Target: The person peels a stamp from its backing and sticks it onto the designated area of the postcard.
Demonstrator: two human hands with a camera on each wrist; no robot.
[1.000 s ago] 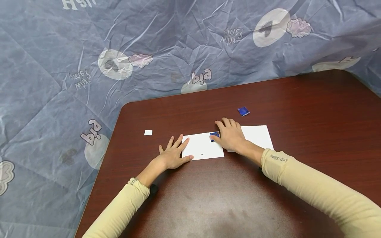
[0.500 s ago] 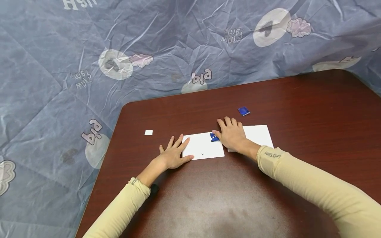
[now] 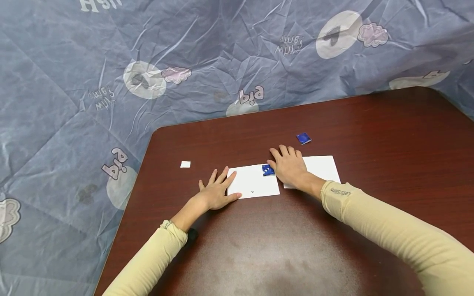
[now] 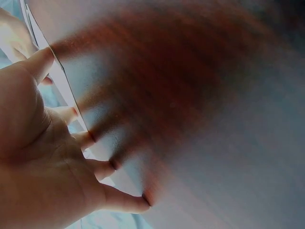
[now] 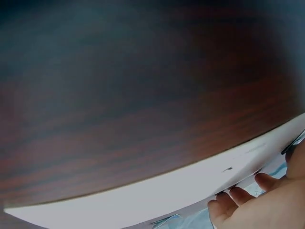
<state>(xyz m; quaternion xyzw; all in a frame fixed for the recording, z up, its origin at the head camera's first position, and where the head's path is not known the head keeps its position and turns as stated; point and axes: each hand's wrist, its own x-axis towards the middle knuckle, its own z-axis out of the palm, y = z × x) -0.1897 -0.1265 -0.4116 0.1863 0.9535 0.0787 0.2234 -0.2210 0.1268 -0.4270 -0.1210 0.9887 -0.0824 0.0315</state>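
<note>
A white paper rectangle (image 3: 252, 181) with a tiny dark mark lies flat on the table. At its upper right corner sits a small blue square (image 3: 268, 170) with white marks, resembling a sticker. Spread fingers of my left hand (image 3: 214, 195) rest at the rectangle's left edge; the left wrist view shows the same hand (image 4: 52, 148) with fingertips touching the table and the thumb at the paper's edge. My right hand (image 3: 290, 166) rests over a second white rectangle (image 3: 321, 167), its thumb beside the blue square. In the right wrist view, the right hand's fingers (image 5: 240, 195) are loosely bent.
A blue square packet (image 3: 303, 138) lies behind my right hand. Off to the left is a small white square (image 3: 185, 164). The dark red-brown table (image 3: 259, 238) ends at the back against a printed blue-grey cloth (image 3: 207, 53).
My right thumb has slid rightward off the blue square, uncovering more of it. The right hand shifted slightly, while the left hand stayed at the paper's left edge.
</note>
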